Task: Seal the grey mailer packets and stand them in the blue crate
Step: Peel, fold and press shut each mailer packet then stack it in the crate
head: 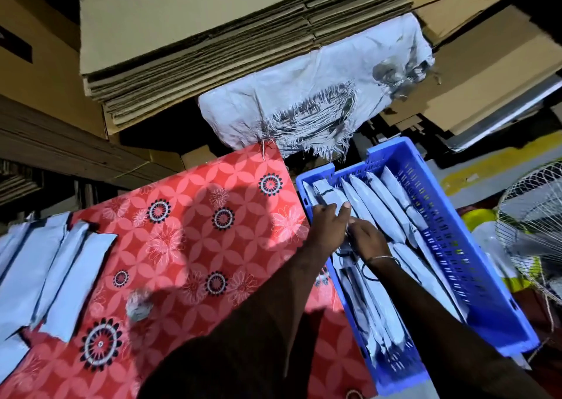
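Across the far side of the scene, stacks of flattened brown cardboard sheets (194,48) pile up, with a frayed, torn white woven sack (316,94) hanging below them. Nearer, the bench is covered by a red cloth printed with white and black flowers (194,240). Just right of it stands the long blue plastic crate with slotted walls (474,246), running from far-left to near-right. Inside the crate, a row of grey plastic mailer packets (377,210) stands on edge, leaning against one another; more of them fill its near end under the forearms. On the left part of the bench lie several more flat grey mailer packets (60,270) side by side, overlapping slightly. A round white wire fan guard (535,216) sits at the far right edge, beyond the crate. A small crumpled grey scrap (139,305) lies on the cloth near the middle.

Both hands reach into the crate's left side. The left hand (330,220) has its fingers and thumb curled onto the top edge of a standing packet at the crate's far-left end. The right hand (366,240), with a thin bangle on its wrist, touches the left one, its fingers bent down among the packets; what they hold, if anything, I cannot tell.
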